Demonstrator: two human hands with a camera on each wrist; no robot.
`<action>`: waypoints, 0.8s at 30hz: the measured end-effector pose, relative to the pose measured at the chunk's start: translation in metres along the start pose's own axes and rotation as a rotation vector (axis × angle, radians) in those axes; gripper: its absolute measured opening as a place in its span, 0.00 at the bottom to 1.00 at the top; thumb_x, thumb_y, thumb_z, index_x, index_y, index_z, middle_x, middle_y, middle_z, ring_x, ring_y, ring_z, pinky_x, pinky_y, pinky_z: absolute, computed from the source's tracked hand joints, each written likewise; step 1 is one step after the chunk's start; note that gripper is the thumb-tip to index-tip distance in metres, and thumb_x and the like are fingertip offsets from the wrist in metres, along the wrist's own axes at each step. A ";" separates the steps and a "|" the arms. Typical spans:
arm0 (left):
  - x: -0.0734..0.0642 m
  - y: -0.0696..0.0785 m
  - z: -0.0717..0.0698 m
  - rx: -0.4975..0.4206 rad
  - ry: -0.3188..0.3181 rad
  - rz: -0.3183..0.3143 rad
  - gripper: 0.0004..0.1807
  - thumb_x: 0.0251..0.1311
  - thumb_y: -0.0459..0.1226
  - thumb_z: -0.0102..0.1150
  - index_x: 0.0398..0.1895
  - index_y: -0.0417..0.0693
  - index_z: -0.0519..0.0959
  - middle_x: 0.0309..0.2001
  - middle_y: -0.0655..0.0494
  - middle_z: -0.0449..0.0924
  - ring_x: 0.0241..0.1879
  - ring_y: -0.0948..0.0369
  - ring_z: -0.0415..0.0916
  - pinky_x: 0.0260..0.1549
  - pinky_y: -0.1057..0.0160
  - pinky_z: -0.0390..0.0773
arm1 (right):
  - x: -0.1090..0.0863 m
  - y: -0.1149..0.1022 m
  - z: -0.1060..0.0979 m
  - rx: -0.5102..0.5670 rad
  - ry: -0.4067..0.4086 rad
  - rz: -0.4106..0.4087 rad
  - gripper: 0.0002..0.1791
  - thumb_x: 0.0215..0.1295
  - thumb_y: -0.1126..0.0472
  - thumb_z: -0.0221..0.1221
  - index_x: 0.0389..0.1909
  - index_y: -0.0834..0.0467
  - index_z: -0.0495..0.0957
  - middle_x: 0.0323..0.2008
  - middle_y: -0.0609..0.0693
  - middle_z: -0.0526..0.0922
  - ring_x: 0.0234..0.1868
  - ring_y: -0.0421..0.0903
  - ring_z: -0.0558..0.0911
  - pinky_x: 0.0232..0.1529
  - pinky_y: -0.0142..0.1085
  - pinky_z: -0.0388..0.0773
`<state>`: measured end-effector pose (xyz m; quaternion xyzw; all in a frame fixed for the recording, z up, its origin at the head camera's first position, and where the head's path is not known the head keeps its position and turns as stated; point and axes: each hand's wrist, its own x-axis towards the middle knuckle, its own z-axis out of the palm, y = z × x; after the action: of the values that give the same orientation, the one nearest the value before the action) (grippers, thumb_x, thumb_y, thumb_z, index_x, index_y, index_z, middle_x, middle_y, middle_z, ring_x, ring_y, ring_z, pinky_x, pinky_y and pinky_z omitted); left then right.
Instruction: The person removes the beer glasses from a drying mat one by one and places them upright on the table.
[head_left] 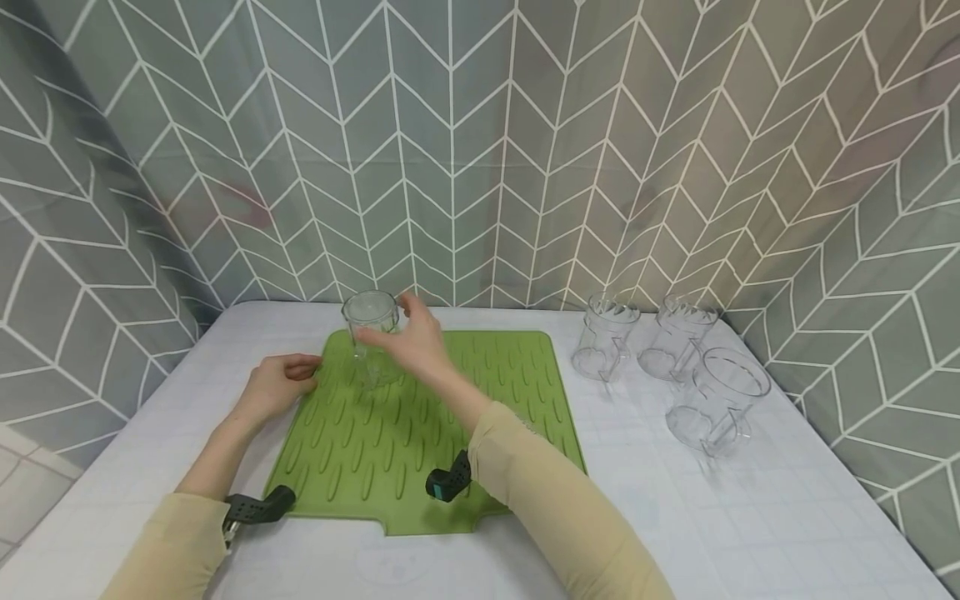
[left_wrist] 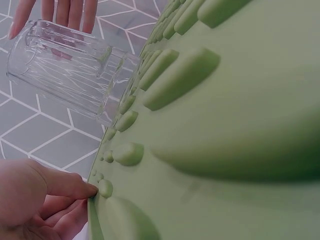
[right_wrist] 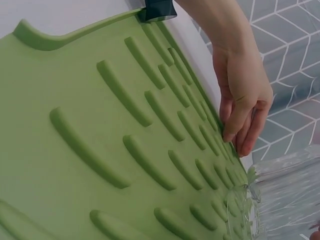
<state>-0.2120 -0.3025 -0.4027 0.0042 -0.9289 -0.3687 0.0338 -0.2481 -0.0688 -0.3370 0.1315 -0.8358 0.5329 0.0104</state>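
A clear glass mug stands base up at the far left part of the green ridged drying mat. Around its upper part is my right hand, thumb across the near side and fingers extended past the right side. Seen from the left wrist, those straight, spread fingers come up to the side of the mug. My left hand pinches the mat's left edge, with the thumb on top and the other fingers curled at the outer side.
Three more clear glass mugs stand right of the mat on the white-covered table: one at the back, another beside it, a third nearer. A patterned curtain rises behind and along both sides.
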 end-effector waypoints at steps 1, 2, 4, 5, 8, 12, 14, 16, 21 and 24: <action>0.000 0.000 0.000 0.002 0.000 -0.002 0.24 0.67 0.33 0.55 0.64 0.30 0.72 0.58 0.31 0.76 0.61 0.35 0.73 0.63 0.35 0.68 | 0.000 -0.001 0.001 -0.002 -0.002 -0.002 0.51 0.51 0.43 0.75 0.74 0.54 0.62 0.70 0.50 0.71 0.69 0.50 0.71 0.68 0.47 0.71; 0.000 -0.001 0.000 0.002 0.000 -0.005 0.24 0.67 0.33 0.55 0.64 0.31 0.72 0.58 0.31 0.76 0.61 0.35 0.73 0.63 0.34 0.68 | 0.001 -0.001 0.003 -0.002 -0.004 -0.008 0.51 0.51 0.43 0.75 0.73 0.54 0.63 0.69 0.51 0.71 0.68 0.50 0.72 0.67 0.47 0.72; 0.000 -0.001 0.000 0.000 -0.003 -0.012 0.24 0.67 0.33 0.55 0.64 0.31 0.72 0.59 0.31 0.76 0.61 0.35 0.72 0.64 0.34 0.68 | 0.001 -0.002 0.005 -0.007 -0.006 -0.018 0.51 0.51 0.43 0.75 0.73 0.54 0.63 0.67 0.51 0.73 0.66 0.50 0.73 0.66 0.46 0.73; 0.000 -0.002 0.000 0.003 -0.003 -0.012 0.24 0.67 0.33 0.55 0.64 0.31 0.71 0.59 0.30 0.76 0.61 0.34 0.72 0.63 0.34 0.67 | 0.001 -0.002 0.007 -0.008 -0.007 -0.021 0.51 0.51 0.44 0.75 0.73 0.54 0.63 0.67 0.52 0.74 0.66 0.50 0.74 0.65 0.46 0.74; -0.001 -0.001 0.000 0.003 -0.003 -0.016 0.24 0.67 0.32 0.55 0.64 0.31 0.72 0.59 0.31 0.76 0.62 0.34 0.72 0.64 0.34 0.67 | 0.003 -0.001 0.011 -0.008 -0.008 -0.025 0.51 0.51 0.44 0.75 0.73 0.54 0.62 0.66 0.53 0.74 0.65 0.51 0.74 0.64 0.46 0.75; -0.001 0.000 0.001 0.005 -0.001 -0.012 0.24 0.67 0.32 0.55 0.64 0.31 0.72 0.58 0.31 0.77 0.62 0.34 0.71 0.64 0.34 0.67 | 0.004 0.003 0.015 -0.007 -0.003 -0.020 0.51 0.51 0.44 0.75 0.73 0.53 0.63 0.65 0.53 0.75 0.64 0.51 0.75 0.64 0.46 0.75; 0.000 0.001 0.001 0.007 0.000 -0.011 0.24 0.67 0.32 0.55 0.64 0.30 0.71 0.59 0.31 0.76 0.62 0.34 0.71 0.63 0.34 0.68 | 0.005 0.004 0.015 0.000 -0.002 -0.018 0.49 0.51 0.45 0.75 0.72 0.53 0.64 0.63 0.52 0.76 0.63 0.50 0.76 0.63 0.45 0.75; 0.000 0.001 0.000 0.006 0.002 -0.010 0.24 0.67 0.32 0.55 0.65 0.30 0.71 0.59 0.31 0.76 0.62 0.34 0.71 0.63 0.34 0.68 | 0.006 0.005 0.015 0.010 -0.005 -0.019 0.48 0.51 0.45 0.75 0.71 0.54 0.65 0.62 0.52 0.77 0.62 0.50 0.76 0.62 0.45 0.76; -0.002 0.003 0.000 0.004 0.005 -0.011 0.24 0.67 0.32 0.55 0.64 0.30 0.71 0.59 0.31 0.76 0.61 0.35 0.73 0.63 0.35 0.70 | 0.006 0.007 0.011 0.025 -0.021 -0.013 0.46 0.51 0.45 0.75 0.70 0.55 0.66 0.61 0.53 0.78 0.61 0.51 0.77 0.60 0.45 0.77; -0.002 0.003 0.001 0.004 0.006 -0.012 0.24 0.67 0.32 0.56 0.64 0.29 0.72 0.58 0.30 0.76 0.60 0.35 0.74 0.62 0.36 0.71 | 0.007 0.009 0.008 0.022 -0.038 -0.009 0.47 0.52 0.45 0.74 0.71 0.54 0.65 0.62 0.54 0.77 0.62 0.51 0.76 0.61 0.45 0.77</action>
<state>-0.2099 -0.2994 -0.4012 0.0108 -0.9296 -0.3669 0.0345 -0.2555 -0.0742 -0.3472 0.1457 -0.8293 0.5394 -0.0046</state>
